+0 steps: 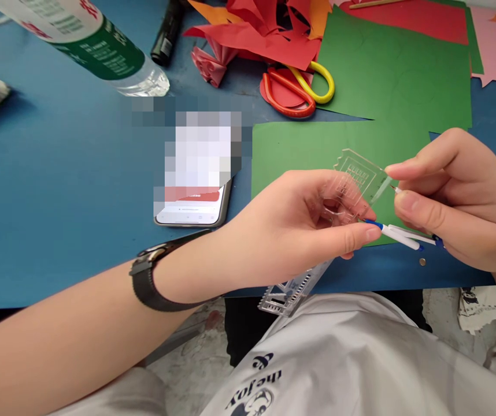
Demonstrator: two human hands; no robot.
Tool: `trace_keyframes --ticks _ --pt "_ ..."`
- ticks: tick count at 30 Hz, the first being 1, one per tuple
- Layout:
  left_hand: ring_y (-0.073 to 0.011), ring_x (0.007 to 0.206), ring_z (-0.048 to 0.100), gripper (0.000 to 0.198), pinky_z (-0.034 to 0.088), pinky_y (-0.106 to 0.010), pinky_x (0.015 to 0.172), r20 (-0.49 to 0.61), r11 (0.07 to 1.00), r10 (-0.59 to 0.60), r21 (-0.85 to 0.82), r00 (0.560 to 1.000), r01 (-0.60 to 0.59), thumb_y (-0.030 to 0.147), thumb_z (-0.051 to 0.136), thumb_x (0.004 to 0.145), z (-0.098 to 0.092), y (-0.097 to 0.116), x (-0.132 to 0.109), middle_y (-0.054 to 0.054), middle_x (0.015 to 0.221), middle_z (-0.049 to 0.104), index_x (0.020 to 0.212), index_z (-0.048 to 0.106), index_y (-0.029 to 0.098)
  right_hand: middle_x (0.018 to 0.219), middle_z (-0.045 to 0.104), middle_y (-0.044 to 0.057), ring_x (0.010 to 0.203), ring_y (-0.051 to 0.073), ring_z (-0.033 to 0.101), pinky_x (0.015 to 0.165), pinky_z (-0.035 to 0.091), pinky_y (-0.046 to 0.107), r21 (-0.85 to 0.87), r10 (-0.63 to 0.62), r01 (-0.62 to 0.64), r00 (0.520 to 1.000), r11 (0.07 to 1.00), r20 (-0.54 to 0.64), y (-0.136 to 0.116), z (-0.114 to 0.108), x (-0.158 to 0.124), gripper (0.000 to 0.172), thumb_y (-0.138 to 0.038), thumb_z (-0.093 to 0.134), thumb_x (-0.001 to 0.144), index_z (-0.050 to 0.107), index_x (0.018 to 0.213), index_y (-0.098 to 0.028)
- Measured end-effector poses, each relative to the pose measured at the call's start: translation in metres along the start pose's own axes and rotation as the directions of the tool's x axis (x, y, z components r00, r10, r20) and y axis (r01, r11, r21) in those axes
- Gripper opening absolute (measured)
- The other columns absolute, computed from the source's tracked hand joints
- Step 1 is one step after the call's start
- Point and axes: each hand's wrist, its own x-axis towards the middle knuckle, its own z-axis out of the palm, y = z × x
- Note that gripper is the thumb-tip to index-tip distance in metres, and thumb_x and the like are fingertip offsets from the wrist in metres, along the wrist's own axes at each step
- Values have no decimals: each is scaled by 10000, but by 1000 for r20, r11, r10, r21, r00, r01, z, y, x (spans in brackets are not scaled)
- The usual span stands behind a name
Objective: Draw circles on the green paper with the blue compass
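Note:
My left hand [317, 222] is closed round a clear plastic stencil ruler [356, 176] and a blue-and-white pen [398, 236], the pen lying under its thumb. The ruler slants across my palm; its lower end [289, 292] hangs past the table's front edge. At the ruler's upper right side, my right hand [456, 202] pinches a thin white piece with a small tip [398, 189] between thumb and forefinger. A thin clear tube and a dark blue part run below my right thumb. Green paper [287, 150] lies under both hands.
A phone [191, 202] lies left of the papers on the blue table [57, 202]. Behind are a bottle [113, 52], a black marker [167, 34], red-and-yellow-handled scissors [298, 92] and red paper scraps [265, 43]. Pink paper [493, 43] is at back right.

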Motion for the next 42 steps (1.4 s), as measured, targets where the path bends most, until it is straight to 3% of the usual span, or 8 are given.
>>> trace_keyframes --ticks 16,30,36,42 --pt "-114 668 702 237 658 -211 632 8 999 35 26 999 -35 158 971 990 -1 3 -2 69 787 768 905 771 252 716 319 -150 532 46 283 527 270 254 14 -10 10 1000 1000 -21 1 2 1 347 48 576 1134 622 1201 -289" --pt "-116 638 702 298 674 -218 643 26 1000 23 19 999 -23 175 999 992 -2 4 1 59 767 744 847 748 245 739 485 -117 564 46 409 518 317 228 -72 54 -63 990 995 -128 0 4 -6 248 -42 697 1137 675 1189 -283" --pt "-107 637 700 273 658 -206 620 29 999 20 29 999 -21 176 984 986 -3 5 0 73 764 753 846 762 252 751 520 -85 615 64 509 516 351 228 -92 41 -61 978 994 -206 -1 5 -7 252 -39 731 1113 769 1150 -285" --pt "-105 633 709 254 630 -208 610 35 1000 24 6 999 -24 159 970 983 -3 4 -2 72 758 751 859 765 243 764 514 -80 614 54 483 518 341 230 -52 44 -54 984 997 -173 -1 4 -5 276 -13 707 1109 766 1132 -282"
